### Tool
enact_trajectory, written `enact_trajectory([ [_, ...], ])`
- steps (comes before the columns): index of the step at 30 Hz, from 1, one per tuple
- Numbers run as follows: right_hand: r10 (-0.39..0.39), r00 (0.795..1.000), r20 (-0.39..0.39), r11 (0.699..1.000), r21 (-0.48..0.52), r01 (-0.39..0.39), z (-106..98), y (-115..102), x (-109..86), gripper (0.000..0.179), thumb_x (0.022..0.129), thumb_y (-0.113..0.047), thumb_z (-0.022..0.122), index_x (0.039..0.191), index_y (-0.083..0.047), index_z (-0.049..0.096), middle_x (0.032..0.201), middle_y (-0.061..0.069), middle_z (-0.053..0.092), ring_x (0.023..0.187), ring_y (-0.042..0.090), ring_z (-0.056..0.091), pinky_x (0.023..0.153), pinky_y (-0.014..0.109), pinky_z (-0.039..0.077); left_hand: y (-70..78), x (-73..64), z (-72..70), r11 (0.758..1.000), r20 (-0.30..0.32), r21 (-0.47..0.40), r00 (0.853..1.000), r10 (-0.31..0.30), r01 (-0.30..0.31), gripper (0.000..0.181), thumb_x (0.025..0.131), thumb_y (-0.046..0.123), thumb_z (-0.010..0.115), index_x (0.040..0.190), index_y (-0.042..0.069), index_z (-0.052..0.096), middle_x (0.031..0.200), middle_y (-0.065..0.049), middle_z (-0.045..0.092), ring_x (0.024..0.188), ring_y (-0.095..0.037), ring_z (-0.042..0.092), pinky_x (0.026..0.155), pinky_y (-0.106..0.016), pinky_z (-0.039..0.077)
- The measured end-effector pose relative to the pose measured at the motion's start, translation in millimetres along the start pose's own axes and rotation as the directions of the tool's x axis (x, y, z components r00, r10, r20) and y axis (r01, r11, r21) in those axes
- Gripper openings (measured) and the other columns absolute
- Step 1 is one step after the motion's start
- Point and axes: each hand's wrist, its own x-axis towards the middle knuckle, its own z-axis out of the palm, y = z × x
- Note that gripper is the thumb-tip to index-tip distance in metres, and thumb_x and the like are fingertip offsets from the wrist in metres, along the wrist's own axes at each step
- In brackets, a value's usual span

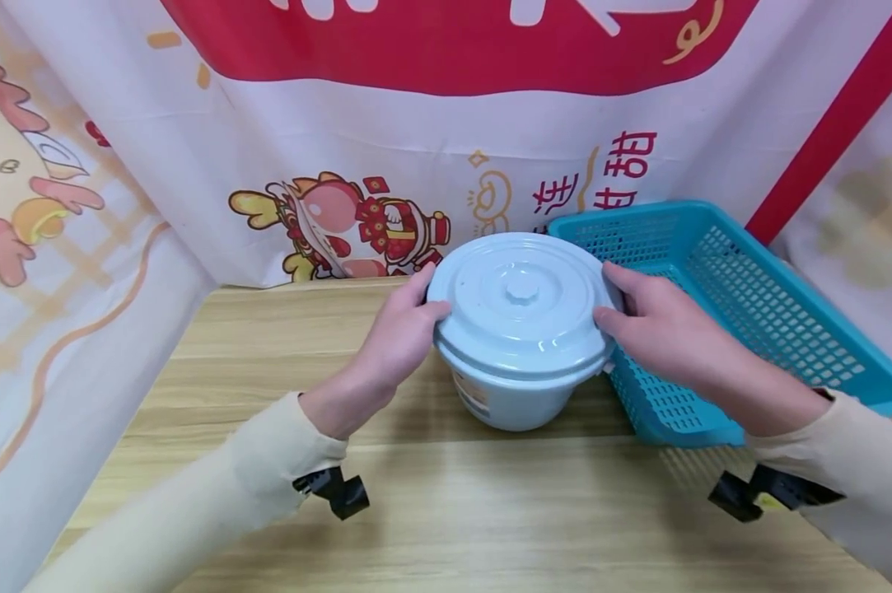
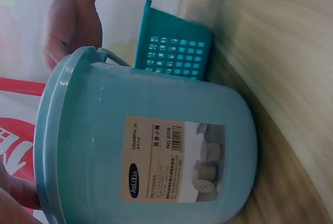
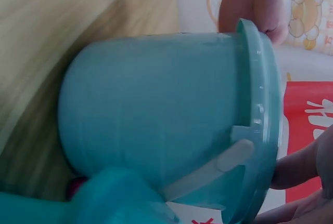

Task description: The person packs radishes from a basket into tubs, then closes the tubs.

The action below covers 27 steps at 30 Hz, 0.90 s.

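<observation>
A light blue plastic bucket (image 1: 516,403) stands on the wooden table with its round lid (image 1: 523,284) on top. My left hand (image 1: 389,342) grips the lid's left edge, thumb on the upper face. Opposite it, my right hand (image 1: 664,317) grips the right edge, its thumb also on top. From the left wrist, a printed label (image 2: 171,159) shows on the bucket's side. A pale handle (image 3: 213,169) hangs down the bucket's side in the right wrist view. The fingers beyond the rim are partly hidden by the lid.
Close at the bucket's right is a teal slatted basket (image 1: 779,313), partly behind my right forearm. A printed cloth (image 1: 416,140) hangs along the back and sides of the table (image 1: 268,354). A small dark pink thing (image 3: 76,186) peeks out beside the bucket's base.
</observation>
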Motion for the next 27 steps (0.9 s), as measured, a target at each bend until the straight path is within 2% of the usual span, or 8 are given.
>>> enact_trajectory([
  [11,-0.096,0.995,0.011,0.989,-0.114,0.097,4,17,-1.9,0.084,0.109,-0.026,0.058,0.170,-0.005,0.005,0.178,0.024,0.008,0.160,0.054,0.016,0.116,0.068,0.038,-10.2,-5.1,2.0,0.992,0.041,0.119,0.998,0.038,-0.043,0.068,0.111,0.020,0.040,0.171,0.014,0.008,0.181,0.002,0.008,0.167,-0.016,0.009,0.135,-0.041,0.017],
  [15,-0.112,0.994,0.005,0.971,-0.212,0.110,-8,17,6.1,0.091,0.104,-0.038,0.065,0.170,-0.006,0.011,0.176,0.025,0.017,0.158,0.055,0.022,0.113,0.071,0.041,-10.4,1.9,-5.6,0.943,0.027,0.317,0.994,0.104,-0.107,0.071,0.109,0.027,0.046,0.171,0.018,0.013,0.180,0.006,0.004,0.168,-0.018,0.006,0.136,-0.048,0.010],
  [17,-0.126,0.991,-0.035,0.949,-0.296,0.111,-19,18,13.6,0.100,0.099,-0.050,0.068,0.171,-0.010,0.011,0.176,0.026,0.018,0.158,0.054,0.023,0.109,0.076,0.042,-8.6,10.1,-12.2,0.867,0.022,0.468,0.983,0.181,-0.170,0.073,0.108,0.035,0.048,0.171,0.020,0.015,0.180,0.005,0.001,0.168,-0.021,0.002,0.136,-0.054,0.003],
  [19,-0.153,0.982,-0.109,0.914,-0.393,0.099,-30,21,23.2,0.108,0.095,-0.062,0.068,0.172,-0.015,0.009,0.176,0.027,0.014,0.158,0.056,0.019,0.109,0.082,0.037,-5.5,21.3,-20.3,0.754,0.017,0.622,0.965,0.260,-0.214,0.076,0.107,0.049,0.046,0.171,0.025,0.014,0.180,0.002,-0.002,0.168,-0.029,-0.004,0.132,-0.065,-0.003],
  [21,-0.190,0.965,-0.183,0.873,-0.482,0.080,-39,26,33.8,0.113,0.092,-0.070,0.065,0.172,-0.021,0.004,0.177,0.027,0.006,0.159,0.057,0.013,0.112,0.085,0.029,-1.1,33.4,-28.2,0.630,0.006,0.749,0.952,0.306,-0.207,0.083,0.103,0.065,0.042,0.172,0.032,0.009,0.180,0.000,-0.006,0.167,-0.038,-0.009,0.127,-0.075,-0.007],
  [23,-0.213,0.949,-0.232,0.836,-0.547,0.054,-45,32,43.8,0.115,0.090,-0.076,0.060,0.172,-0.023,0.000,0.177,0.027,-0.002,0.159,0.059,0.007,0.115,0.087,0.019,3.2,44.0,-35.4,0.527,-0.007,0.835,0.953,0.302,-0.160,0.089,0.097,0.080,0.037,0.170,0.042,0.003,0.180,-0.001,-0.010,0.164,-0.047,-0.014,0.120,-0.084,-0.009],
  [25,-0.224,0.942,-0.250,0.814,-0.580,0.039,-48,39,52.4,0.115,0.090,-0.079,0.057,0.172,-0.023,-0.001,0.177,0.027,-0.006,0.159,0.061,0.003,0.117,0.088,0.009,5.7,51.9,-40.9,0.466,-0.010,0.876,0.961,0.276,-0.125,0.094,0.091,0.089,0.033,0.168,0.047,-0.002,0.180,-0.001,-0.015,0.162,-0.052,-0.017,0.115,-0.089,-0.009],
  [27,-0.209,0.947,-0.245,0.808,-0.588,0.026,-51,44,59.3,0.115,0.089,-0.081,0.053,0.172,-0.023,-0.003,0.177,0.027,-0.008,0.158,0.063,0.001,0.117,0.089,0.006,6.5,57.0,-44.7,0.439,0.000,0.891,0.969,0.246,-0.112,0.097,0.088,0.093,0.032,0.166,0.050,-0.005,0.179,0.000,-0.018,0.161,-0.054,-0.018,0.113,-0.090,-0.009],
])
